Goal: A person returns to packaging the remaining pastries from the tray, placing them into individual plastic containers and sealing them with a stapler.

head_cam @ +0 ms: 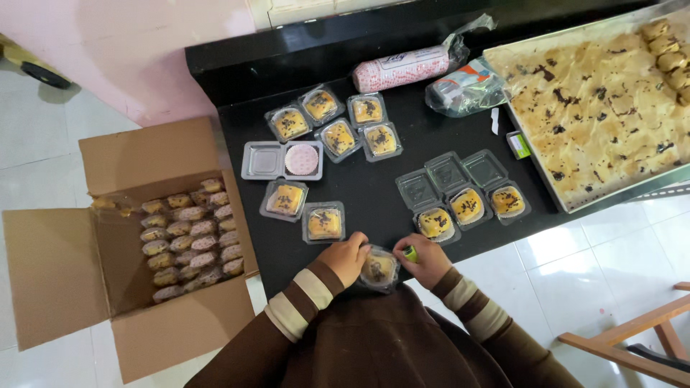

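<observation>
My left hand (345, 257) grips the left side of a small clear plastic box (379, 269) with a yellow pastry inside, at the near edge of the black table (374, 188). My right hand (425, 257) touches the box's right side and holds a small green object (410, 252) against it. Several more closed boxes of pastries lie on the table, such as one (324, 223) just beyond my left hand. Three open boxes (467, 205) with pastries lie beyond my right hand.
An open cardboard carton (108, 266) on the floor at the left holds several packed pastries. A baking tray (596, 115) lined with stained paper sits at the right. A roll of paper cups (399, 68), a plastic bag (463, 86) and an empty open box (280, 159) lie further back. A wooden chair (640, 330) stands at the lower right.
</observation>
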